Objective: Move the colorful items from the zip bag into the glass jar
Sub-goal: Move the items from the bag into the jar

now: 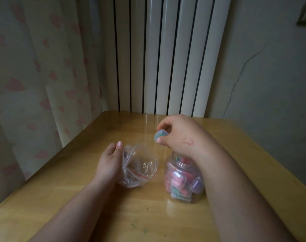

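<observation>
A clear zip bag (140,165) with a red seal line lies crumpled on the wooden table (79,198). My left hand (110,163) grips its left side. To the right stands the glass jar (182,180), nearly full of pink, green and purple items in clear cases. My right hand (179,133) hovers just above and behind the jar's mouth, fingers pinched on a small blue-green item (159,135). My right wrist hides part of the jar's opening.
A white ribbed radiator (166,58) stands behind the table's far edge. A curtain with pink hearts (35,84) hangs along the left edge. A grey wall is on the right. Bare tabletop lies in front of the bag and jar.
</observation>
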The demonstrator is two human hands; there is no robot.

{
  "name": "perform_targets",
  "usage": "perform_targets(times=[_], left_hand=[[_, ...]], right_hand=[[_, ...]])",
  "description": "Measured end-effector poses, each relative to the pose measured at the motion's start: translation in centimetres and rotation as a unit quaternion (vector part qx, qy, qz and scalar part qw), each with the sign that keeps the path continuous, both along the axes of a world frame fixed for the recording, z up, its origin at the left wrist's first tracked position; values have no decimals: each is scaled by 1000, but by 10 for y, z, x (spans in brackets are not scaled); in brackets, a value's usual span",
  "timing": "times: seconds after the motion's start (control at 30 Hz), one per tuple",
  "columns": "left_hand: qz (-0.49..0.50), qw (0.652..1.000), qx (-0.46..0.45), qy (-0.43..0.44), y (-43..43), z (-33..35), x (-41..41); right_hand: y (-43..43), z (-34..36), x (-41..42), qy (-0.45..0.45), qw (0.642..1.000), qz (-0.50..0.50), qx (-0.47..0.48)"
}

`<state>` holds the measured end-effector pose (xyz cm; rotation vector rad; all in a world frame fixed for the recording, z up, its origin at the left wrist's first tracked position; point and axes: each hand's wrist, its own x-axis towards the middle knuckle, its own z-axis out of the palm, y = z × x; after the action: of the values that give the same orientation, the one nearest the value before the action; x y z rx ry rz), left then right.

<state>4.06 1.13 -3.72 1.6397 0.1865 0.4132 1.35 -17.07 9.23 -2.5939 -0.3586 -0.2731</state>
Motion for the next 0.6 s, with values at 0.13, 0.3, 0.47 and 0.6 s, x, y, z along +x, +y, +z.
perform_targets(times=[0.13,0.3,0.47,0.6], left_hand=[[-4,1000,2,10,-2,2,-3],[-8,1000,4,5,-3,3,-5],[-10,1000,5,-8,-5,1,-5],[-17,1000,-8,-7,-6,3,-6]], right_hand=[[-19,4,6,18,999,-32,-38],[-36,12,9,26,995,-90,-46],[-43,17,2,38,993,-91,-59],[-39,17,-2,65,989,-84,-101]])
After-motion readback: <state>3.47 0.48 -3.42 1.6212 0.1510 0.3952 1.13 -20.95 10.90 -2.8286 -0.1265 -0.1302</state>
